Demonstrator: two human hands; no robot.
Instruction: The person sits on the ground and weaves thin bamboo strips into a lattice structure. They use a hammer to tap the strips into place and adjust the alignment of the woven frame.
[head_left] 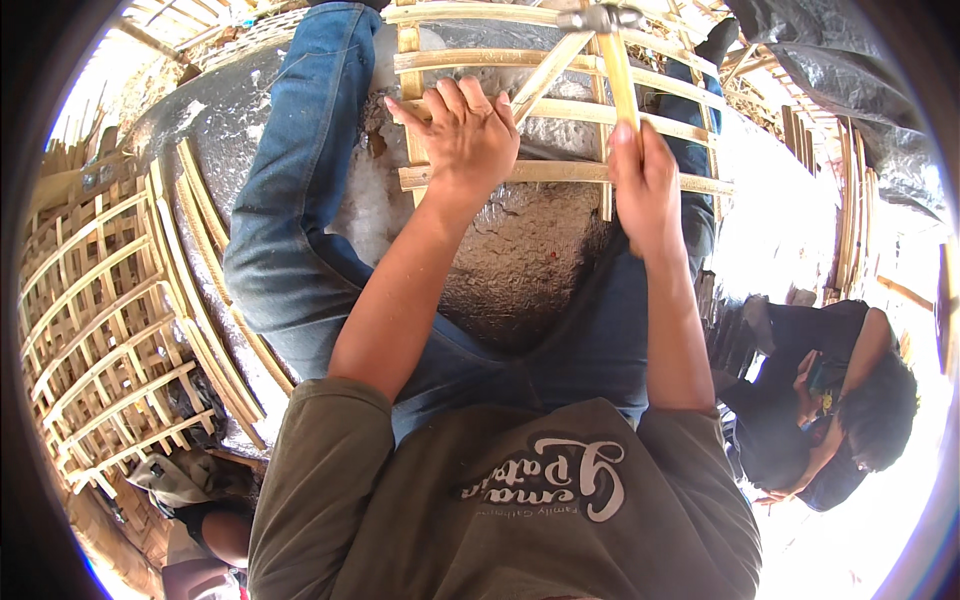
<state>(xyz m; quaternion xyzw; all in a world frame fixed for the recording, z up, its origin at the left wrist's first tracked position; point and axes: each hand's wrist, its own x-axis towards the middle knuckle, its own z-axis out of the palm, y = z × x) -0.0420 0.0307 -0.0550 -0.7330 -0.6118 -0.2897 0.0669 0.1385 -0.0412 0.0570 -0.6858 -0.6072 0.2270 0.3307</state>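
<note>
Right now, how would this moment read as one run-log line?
right hand: grips hammer | left hand: spread over bamboo lattice

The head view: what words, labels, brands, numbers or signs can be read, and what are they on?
Dark shirt: large white lettering on the front; I won't copy out the words.
Same shirt: a smaller, fainter line of print, too small to read surely.
Hammer and bamboo lattice: no lettering that I can make out.

And there's the dark grey, shiny, crinkled ground surface point(530, 265), carrying a pale bamboo-slat lattice frame point(565, 111) between the seated person's blue-jeaned legs point(300, 140), with long, straight split-bamboo strips point(213, 355) lying left.
</note>
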